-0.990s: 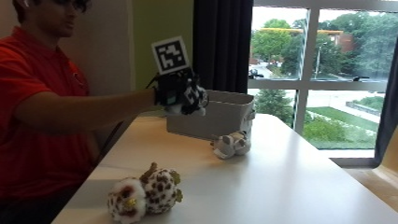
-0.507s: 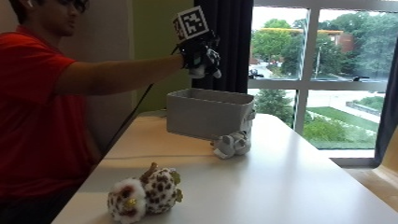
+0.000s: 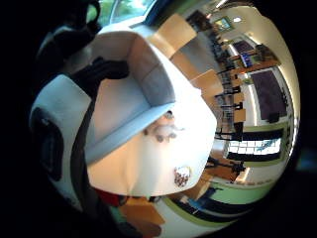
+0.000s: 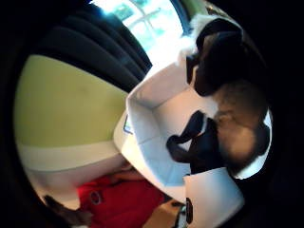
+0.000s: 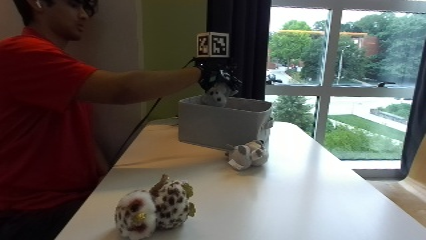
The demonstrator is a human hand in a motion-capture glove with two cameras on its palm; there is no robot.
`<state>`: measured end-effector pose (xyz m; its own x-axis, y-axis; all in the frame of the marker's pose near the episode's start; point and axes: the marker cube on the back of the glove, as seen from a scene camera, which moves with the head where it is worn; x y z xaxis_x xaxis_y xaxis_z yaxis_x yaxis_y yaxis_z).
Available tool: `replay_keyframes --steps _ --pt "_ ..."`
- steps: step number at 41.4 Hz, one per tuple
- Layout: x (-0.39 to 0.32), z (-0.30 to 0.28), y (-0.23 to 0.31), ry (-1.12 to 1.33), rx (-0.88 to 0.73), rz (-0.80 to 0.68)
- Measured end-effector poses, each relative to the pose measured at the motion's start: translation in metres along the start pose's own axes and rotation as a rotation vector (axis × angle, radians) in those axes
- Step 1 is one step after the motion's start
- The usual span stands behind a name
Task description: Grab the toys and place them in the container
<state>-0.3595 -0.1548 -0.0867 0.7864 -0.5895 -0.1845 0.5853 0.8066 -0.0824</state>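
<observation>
Plush toy held over the open bin

From outside we see our gloved right hand (image 5: 214, 80), grip curled round a black, white and tan plush toy (image 5: 216, 93) just above the grey container's (image 5: 223, 122) rim; nearer us on the bench (image 5: 313, 200) lie a grey toy (image 5: 247, 154) and a spotted one (image 5: 154, 209). In the palm views the container's open hollow (image 4: 161, 118) lies beneath the grip.

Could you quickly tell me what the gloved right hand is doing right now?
Right hand: closed on a plush toy, holding it above the grey container.
</observation>
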Motion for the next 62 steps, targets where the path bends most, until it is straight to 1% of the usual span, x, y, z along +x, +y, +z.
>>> replay_keyframes --steps 3,7,12,20,29,34,37,42,51,62 --pt "0.005 0.007 0.008 -0.032 -0.059 -0.021" --pt "0.016 0.012 0.021 -0.077 -0.077 -0.035" --pt "0.031 0.010 0.037 -0.109 -0.051 -0.020" --pt "0.070 0.011 0.079 -0.088 -0.014 0.055" --pt "0.125 0.021 0.137 -0.030 -0.016 0.179" --pt "0.163 0.031 0.179 -0.043 -0.072 0.226" --pt "0.183 0.038 0.200 -0.043 -0.108 0.280" --pt "0.216 0.052 0.239 -0.049 -0.110 0.368" --pt "0.287 0.093 0.317 0.088 -0.160 0.646" --pt "0.315 0.124 0.377 -0.002 -0.181 0.716"
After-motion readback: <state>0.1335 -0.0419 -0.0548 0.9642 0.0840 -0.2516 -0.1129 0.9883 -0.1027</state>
